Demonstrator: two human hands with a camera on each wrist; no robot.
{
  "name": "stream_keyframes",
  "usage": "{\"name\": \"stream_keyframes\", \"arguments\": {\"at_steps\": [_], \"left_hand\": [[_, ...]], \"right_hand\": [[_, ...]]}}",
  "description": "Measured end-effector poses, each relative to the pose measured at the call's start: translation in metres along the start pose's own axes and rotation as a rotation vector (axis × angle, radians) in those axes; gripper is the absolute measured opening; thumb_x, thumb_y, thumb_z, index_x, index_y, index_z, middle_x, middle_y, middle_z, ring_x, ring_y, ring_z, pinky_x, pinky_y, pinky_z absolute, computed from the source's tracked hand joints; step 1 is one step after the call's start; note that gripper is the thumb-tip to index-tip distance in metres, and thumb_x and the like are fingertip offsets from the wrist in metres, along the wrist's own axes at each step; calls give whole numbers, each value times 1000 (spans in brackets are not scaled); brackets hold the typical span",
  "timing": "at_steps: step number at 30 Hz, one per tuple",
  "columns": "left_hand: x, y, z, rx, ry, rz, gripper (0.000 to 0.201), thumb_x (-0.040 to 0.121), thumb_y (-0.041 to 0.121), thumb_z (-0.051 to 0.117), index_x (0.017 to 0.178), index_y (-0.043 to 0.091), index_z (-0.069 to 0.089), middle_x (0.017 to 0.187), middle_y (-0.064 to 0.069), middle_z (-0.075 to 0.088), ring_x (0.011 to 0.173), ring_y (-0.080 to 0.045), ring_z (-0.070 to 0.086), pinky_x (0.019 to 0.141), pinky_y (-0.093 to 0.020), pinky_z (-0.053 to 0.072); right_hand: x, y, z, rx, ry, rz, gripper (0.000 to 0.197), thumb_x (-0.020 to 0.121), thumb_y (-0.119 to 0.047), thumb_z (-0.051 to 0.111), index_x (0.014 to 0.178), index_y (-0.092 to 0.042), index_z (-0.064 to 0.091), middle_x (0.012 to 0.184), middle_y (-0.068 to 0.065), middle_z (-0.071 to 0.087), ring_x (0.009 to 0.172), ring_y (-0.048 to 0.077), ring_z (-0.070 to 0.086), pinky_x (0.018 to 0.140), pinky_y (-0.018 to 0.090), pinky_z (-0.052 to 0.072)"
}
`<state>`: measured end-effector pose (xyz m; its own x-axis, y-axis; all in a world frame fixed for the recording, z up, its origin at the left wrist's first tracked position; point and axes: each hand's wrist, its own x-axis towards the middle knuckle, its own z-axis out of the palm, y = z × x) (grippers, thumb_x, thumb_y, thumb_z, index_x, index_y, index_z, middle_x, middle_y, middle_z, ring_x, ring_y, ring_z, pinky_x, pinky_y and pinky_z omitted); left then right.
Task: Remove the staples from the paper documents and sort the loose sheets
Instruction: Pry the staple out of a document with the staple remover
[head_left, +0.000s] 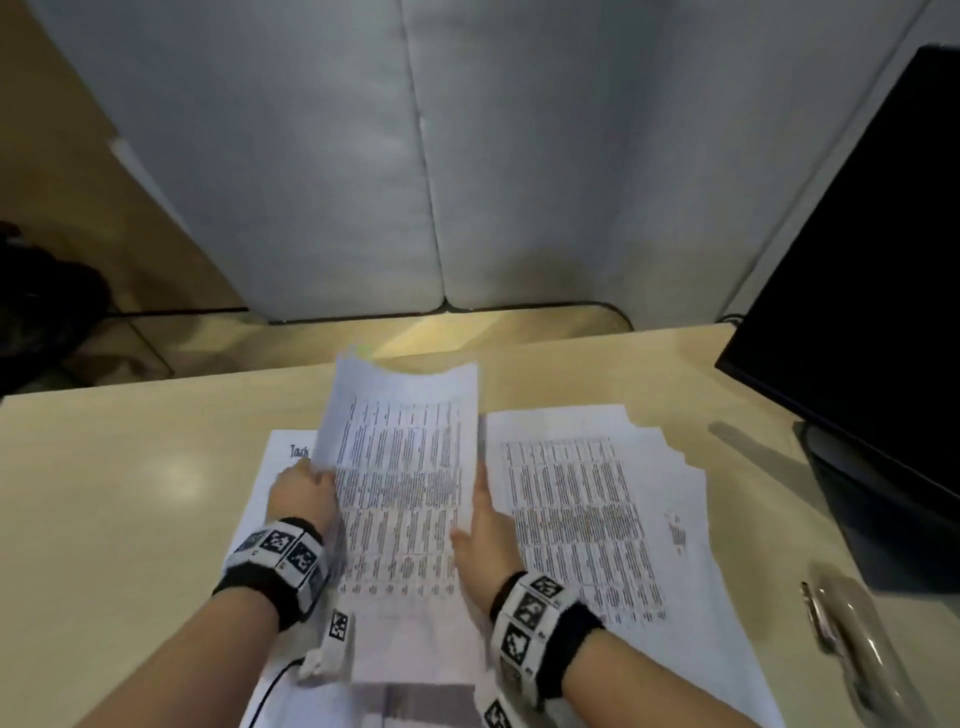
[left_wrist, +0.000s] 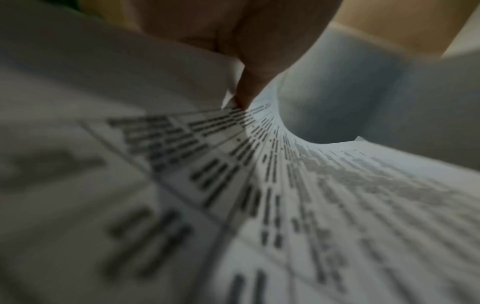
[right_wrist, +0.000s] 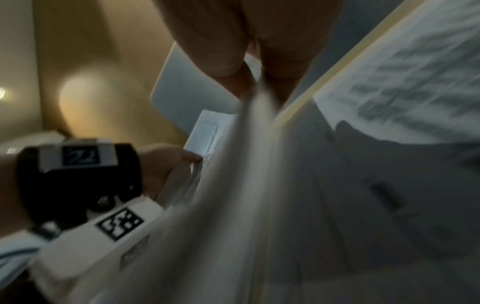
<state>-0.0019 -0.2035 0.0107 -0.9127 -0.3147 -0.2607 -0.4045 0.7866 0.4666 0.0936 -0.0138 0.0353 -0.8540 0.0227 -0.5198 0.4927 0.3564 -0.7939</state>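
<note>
Sheets (head_left: 405, 499) pinched at each side by left hand (head_left: 304, 496) and right hand (head_left: 480, 540) should be squared gently before joining the pile (head_left: 587, 519).

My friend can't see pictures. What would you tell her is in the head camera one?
Two hands, left hand and right hand, hold up white printed sheets by their side edges over a beige desk. A fanned pile of printed pages lies right, near a black monitor.
</note>
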Motion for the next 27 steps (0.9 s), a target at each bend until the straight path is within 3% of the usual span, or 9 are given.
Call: {"name": "stream_keyframes", "arguments": {"at_steps": [4, 7, 9, 11, 14, 17, 20, 24, 27], "left_hand": [[27, -73, -6, 301, -14, -166, 33, 90, 18, 46, 113, -1, 61, 131, -27, 47, 119, -40, 45, 101, -43, 39], [32, -100, -5, 295, -29, -267, 38, 88, 20, 45, 119, 3, 60, 136, -25, 43, 123, -39, 40, 98, -42, 37], [33, -104, -6, 254, -18, -278, 38, 83, 15, 50, 116, -3, 59, 128, -27, 46, 114, -42, 45, 94, -43, 40], [32, -101, -8, 201, 1, -262, 43, 79, 6, 55, 120, -7, 51, 122, -29, 45, 111, -44, 45, 93, -45, 39], [28, -89, -10, 123, 16, -281, 66, 76, 2, 62, 135, 0, 33, 129, -28, 42, 119, -42, 42, 98, -49, 38], [21, -57, -5, 216, 45, -346, 83, 78, 7, 63, 145, 11, 14, 145, -21, 26, 132, -36, 28, 105, -49, 29], [7, -10, 15, 109, 61, -89, 69, 82, 2, 56, 143, 8, 24, 146, -16, 23, 132, -30, 26, 108, -40, 28], [-33, 57, 54, -146, -247, 281, 52, 90, 5, 49, 140, 8, 34, 142, -10, 28, 130, -22, 35, 107, -23, 25], [-53, 93, 86, -171, -460, 237, 61, 91, 15, 51, 145, 8, 23, 148, -10, 23, 134, -23, 31, 108, -25, 26]], "right_hand": [[17, -5, 57, -273, -167, -13, 67, 99, -3, 32, 150, -19, -7, 142, 22, 35, 111, 29, 51, 94, 31, 43], [20, -6, 76, -375, -248, 106, 53, 99, -1, 28, 148, -3, 8, 149, 22, 21, 132, 31, 35, 105, 35, 32], [20, -7, 82, -338, -217, 103, 34, 99, -6, 33, 131, 5, 39, 128, 21, 45, 116, 30, 48, 99, 33, 36], [17, -10, 84, -641, -377, 99, 23, 97, -8, 39, 109, -3, 58, 86, 12, 51, 86, 23, 52, 100, 33, 39], [22, -11, 82, -791, -473, 11, 21, 96, -1, 42, 109, 5, 57, 93, 19, 51, 85, 30, 53, 91, 34, 46], [31, -11, 55, -661, -259, -100, 21, 93, -20, 53, 100, -1, 57, 96, 16, 54, 88, 29, 56, 73, 32, 45], [49, 10, -2, -475, 59, 7, 36, 90, -27, 54, 121, -10, 59, 120, 10, 59, 106, 25, 59, 87, 30, 48], [64, 56, -92, -568, 400, 324, 53, 81, -34, 66, 127, -11, 50, 132, 15, 44, 120, 31, 43, 96, 39, 41], [59, 79, -130, -539, 456, 487, 83, 74, -45, 73, 138, -9, 34, 138, 19, 32, 127, 35, 32, 97, 46, 39]]}}
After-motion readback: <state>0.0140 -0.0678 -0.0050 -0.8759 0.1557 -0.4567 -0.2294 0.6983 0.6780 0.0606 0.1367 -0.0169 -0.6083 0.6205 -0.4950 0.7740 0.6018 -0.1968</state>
